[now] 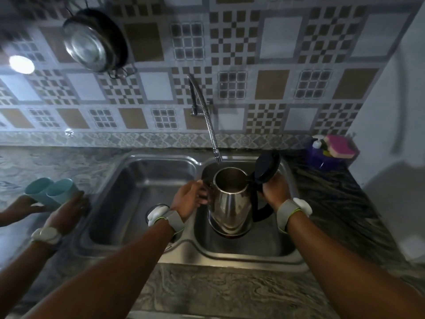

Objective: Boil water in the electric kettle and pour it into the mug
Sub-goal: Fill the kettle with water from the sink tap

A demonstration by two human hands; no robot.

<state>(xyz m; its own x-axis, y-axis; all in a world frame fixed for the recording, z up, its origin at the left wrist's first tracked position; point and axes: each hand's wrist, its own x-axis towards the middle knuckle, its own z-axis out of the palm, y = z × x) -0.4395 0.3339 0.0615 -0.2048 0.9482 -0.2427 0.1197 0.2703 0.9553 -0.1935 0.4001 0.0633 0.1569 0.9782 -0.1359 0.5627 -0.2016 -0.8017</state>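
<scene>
A steel electric kettle (pixel 230 203) with its black lid (pixel 268 166) flipped open hangs tilted over the right sink basin. Its mouth is just under the end of the flexible tap spout (pixel 217 156). I cannot tell whether water is running. My right hand (pixel 273 192) grips the black handle. My left hand (pixel 190 196) clasps the kettle's left side near the spout. Two light blue mugs (pixel 51 191) lie on the counter at far left, with another hand (pixel 69 212) and a second one touching them.
The double steel sink (pixel 184 247) sits in a marbled counter (pixel 230 293). A purple caddy (pixel 322 157) with a soap bottle and pink sponge stands at the back right. A metal pot (pixel 94 40) hangs on the tiled wall.
</scene>
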